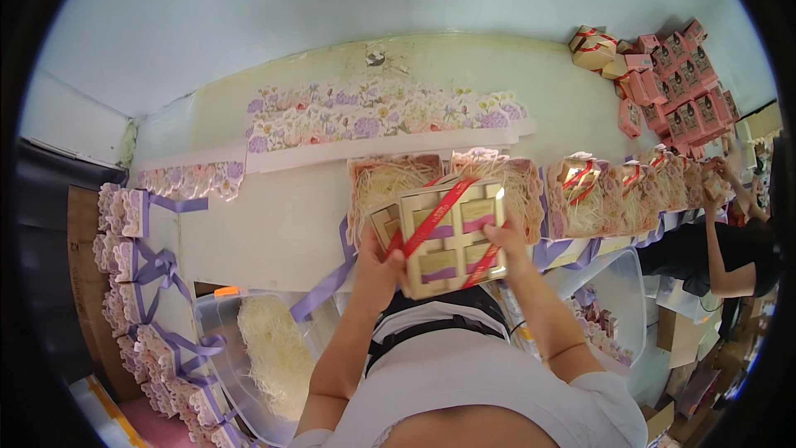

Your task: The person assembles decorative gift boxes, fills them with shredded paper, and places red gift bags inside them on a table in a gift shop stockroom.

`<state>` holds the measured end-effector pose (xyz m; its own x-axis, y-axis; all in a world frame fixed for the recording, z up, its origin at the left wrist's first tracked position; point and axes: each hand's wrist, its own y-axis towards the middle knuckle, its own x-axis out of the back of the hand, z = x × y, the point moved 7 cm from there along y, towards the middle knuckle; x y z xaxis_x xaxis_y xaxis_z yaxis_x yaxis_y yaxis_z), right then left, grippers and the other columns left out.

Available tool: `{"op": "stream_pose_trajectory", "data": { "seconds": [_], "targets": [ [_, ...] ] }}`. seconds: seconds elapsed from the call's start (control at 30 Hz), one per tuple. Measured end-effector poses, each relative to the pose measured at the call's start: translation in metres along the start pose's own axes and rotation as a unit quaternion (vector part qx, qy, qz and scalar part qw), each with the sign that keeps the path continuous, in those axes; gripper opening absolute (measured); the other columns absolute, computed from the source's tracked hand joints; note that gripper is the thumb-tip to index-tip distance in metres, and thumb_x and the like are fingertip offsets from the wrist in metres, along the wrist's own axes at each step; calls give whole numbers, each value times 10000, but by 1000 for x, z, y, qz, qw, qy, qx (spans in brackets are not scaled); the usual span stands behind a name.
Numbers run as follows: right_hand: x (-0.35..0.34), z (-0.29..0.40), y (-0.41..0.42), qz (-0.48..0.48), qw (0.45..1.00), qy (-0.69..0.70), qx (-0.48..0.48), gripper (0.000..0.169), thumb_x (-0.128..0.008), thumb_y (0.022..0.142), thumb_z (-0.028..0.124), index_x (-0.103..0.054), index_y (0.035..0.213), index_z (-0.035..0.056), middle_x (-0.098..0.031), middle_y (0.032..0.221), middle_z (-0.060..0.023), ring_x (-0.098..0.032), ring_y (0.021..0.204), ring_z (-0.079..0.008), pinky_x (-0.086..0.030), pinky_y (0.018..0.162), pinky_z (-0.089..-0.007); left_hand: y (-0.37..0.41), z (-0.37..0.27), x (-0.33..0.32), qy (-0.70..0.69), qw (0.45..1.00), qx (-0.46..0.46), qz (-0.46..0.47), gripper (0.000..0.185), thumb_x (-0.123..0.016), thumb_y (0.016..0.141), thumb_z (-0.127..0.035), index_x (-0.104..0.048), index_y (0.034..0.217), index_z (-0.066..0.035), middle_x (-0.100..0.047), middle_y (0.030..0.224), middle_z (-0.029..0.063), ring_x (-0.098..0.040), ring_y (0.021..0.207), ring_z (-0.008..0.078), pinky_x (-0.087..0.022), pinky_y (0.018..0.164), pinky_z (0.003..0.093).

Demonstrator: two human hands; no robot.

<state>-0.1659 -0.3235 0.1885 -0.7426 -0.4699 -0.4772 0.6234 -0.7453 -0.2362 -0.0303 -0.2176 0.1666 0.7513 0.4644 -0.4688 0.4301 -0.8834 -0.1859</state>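
Close in front of me, both hands hold a kraft gift box with a clear lid and a red ribbon running slantwise across it. Several small packets with purple bands show inside. My left hand grips its left side, together with another ribboned box partly hidden behind it. At the right edge, my right hand has its fingers on the lid. Beyond the boxes, a floral box and another floral box stand side by side, lined with pale shredded filler.
Flat floral cutouts lie on the table's far side. More filled floral boxes run right, towards a co-worker's hands. Pink boxes are stacked far right. Purple-ribboned boxes line the left. A plastic bin holds filler.
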Motion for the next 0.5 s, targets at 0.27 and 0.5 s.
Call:
{"op": "stream_pose_trajectory", "data": {
  "seconds": [0.27, 0.5],
  "targets": [
    [79, -11, -9, -107, 990, 71, 63, 305, -510, 812, 155, -424, 1085, 52, -514, 985, -37, -507, 888, -119, -425, 782, -262, -20, 19, 84, -53, 987, 82, -131, 347, -479, 855, -177, -358, 1157, -57, -499, 1065, 84, -544, 898, 169, -481, 735, 299],
    [146, -2, 50, -104, 937, -328, 60, 332, -507, 834, 98, -392, 1140, 42, -518, 1006, -33, -480, 927, -105, -394, 810, -244, -8, -3, 101, -80, 984, 73, -138, 356, -482, 852, -195, -365, 1159, -59, -495, 1085, 82, -519, 962, 178, -461, 785, 319]
  ]
}}
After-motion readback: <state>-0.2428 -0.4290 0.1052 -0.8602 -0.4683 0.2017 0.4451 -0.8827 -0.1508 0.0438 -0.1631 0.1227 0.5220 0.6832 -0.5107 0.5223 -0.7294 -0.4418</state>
